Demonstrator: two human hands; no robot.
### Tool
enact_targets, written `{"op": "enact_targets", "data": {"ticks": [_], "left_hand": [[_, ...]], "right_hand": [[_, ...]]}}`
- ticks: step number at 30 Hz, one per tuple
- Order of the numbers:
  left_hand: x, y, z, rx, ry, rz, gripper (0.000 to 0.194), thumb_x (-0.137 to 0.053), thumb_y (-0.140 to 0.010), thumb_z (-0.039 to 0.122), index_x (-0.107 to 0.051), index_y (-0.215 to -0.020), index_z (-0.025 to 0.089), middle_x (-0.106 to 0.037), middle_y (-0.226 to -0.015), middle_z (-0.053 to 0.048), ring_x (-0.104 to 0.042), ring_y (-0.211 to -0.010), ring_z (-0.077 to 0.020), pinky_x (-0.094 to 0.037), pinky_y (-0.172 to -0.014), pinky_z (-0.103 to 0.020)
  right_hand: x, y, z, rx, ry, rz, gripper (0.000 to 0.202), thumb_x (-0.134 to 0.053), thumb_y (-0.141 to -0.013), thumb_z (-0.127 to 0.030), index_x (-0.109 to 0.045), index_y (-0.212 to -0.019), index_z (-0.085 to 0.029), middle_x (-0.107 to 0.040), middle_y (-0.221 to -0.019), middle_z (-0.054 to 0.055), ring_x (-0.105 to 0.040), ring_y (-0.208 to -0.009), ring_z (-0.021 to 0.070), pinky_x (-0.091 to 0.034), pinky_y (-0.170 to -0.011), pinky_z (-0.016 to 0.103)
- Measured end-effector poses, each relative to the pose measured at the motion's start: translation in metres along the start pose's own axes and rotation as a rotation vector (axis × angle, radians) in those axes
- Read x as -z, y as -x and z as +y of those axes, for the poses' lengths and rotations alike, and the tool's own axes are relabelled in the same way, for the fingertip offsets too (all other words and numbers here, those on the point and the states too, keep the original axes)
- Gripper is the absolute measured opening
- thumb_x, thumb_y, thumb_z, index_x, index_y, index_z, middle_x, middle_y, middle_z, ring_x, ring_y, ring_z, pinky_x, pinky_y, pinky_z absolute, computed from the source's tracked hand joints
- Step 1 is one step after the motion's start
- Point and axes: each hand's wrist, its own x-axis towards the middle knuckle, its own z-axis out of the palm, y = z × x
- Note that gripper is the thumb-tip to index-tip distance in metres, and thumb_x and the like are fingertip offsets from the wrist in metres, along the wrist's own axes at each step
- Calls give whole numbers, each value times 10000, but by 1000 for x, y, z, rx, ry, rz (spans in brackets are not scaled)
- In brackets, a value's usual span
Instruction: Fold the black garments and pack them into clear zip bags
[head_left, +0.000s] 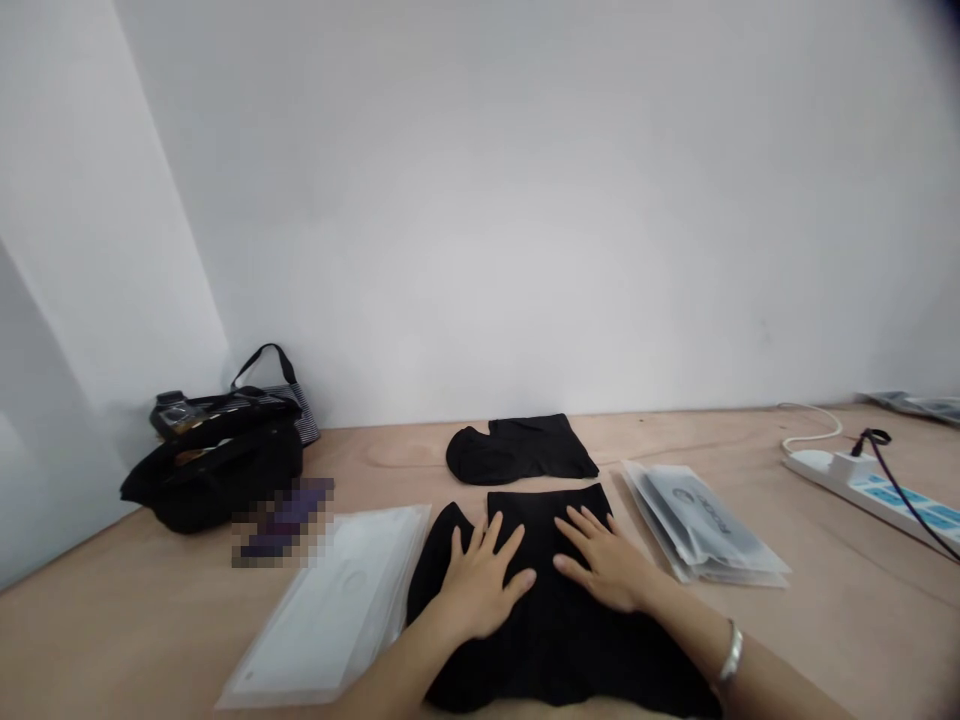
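Spread on the wooden table in front of me lies a black cloth garment point(570, 650); its exact kind is unclear. My left hand point(484, 580) rests flat on its left part, fingers spread. On the right part, my right hand point(604, 560) lies palm down with fingers apart, and a silver bangle circles that wrist. Just beyond, a second black cloth piece point(529, 447) of similar shape lies flat, with a rounded flap at its left end. Neither hand grips anything. My hands and forearms cover parts of the nearer garment.
Left of the garment sits a stack of clear plastic bags point(330, 610). Packed frosted bags point(701, 520) lie to the right. A black bag point(217, 470) and a striped bag point(307, 415) stand back left, near a pixelated item. A power strip point(874, 485) with cables is far right.
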Motion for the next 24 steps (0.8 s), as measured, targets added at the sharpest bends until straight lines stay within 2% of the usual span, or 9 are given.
{"op": "enact_targets", "data": {"ticks": [5,8,11,13,15,17,18,21,24], "left_hand": [[-21,-30,-1,74,-2,33,643,-197,-819,638,-214,-1361,294,-116,-1455,-80,-25,-1312,-335,4,-982,-624],[-29,-34,-3,80,3,59,640,-191,-816,645,-221,-1358,306,-118,-1456,-76,-20,-1311,-337,2,-983,-621],[-23,-26,-3,78,5,69,620,-231,-839,592,-193,-1370,276,-112,-1457,-85,-22,-1314,-332,-16,-993,-605],[-13,-13,-4,9,32,99,589,-272,-856,534,-197,-1371,259,-124,-1458,-82,-49,-1319,-307,-57,-1015,-564],[-1,7,-7,-142,100,132,532,-328,-860,485,-268,-1342,268,-211,-1439,-61,-161,-1306,-262,-142,-1035,-479],[8,30,-11,-292,198,147,428,-427,-829,466,-424,-1214,280,-420,-1306,-34,-379,-1177,-212,-283,-985,-362],[11,40,-14,-328,228,148,373,-491,-788,481,-500,-1089,261,-515,-1169,-27,-467,-1053,-199,-354,-911,-322],[12,65,-22,-359,247,103,374,-672,-612,494,-524,-825,223,-549,-914,-5,-503,-817,-178,-415,-736,-277],[8,75,-28,-318,269,47,284,-714,-585,319,-521,-773,227,-539,-923,10,-491,-836,-169,-405,-741,-261]], "right_hand": [[-3,-39,15,-100,44,-29,739,-139,-795,-686,-157,-1382,-237,-96,-1454,70,-7,-1315,277,-20,-1032,499],[-8,-50,24,-144,65,-26,769,-145,-783,-702,-142,-1385,-222,-84,-1455,76,13,-1313,284,10,-1032,491],[-6,-49,27,-138,39,-32,767,-164,-793,-685,-144,-1386,-198,-92,-1455,88,11,-1315,280,4,-1032,490],[1,-39,23,-82,-7,-2,735,-216,-812,-645,-172,-1383,-185,-118,-1452,97,-25,-1319,269,-41,-1038,471],[8,-20,18,31,-74,70,685,-324,-809,-595,-272,-1355,-184,-206,-1430,110,-149,-1302,260,-144,-1030,422],[15,5,11,173,-150,141,579,-464,-763,-549,-463,-1218,-191,-399,-1307,112,-368,-1181,235,-282,-960,344],[18,18,8,227,-184,134,487,-515,-736,-530,-546,-1091,-198,-512,-1160,91,-470,-1052,213,-346,-885,313],[21,50,4,294,-252,-27,415,-684,-562,-494,-590,-838,-198,-576,-841,11,-525,-738,152,-396,-635,236],[18,67,4,215,-250,-159,363,-727,-496,-376,-587,-783,-203,-573,-752,-26,-497,-634,120,-335,-509,199]]}}
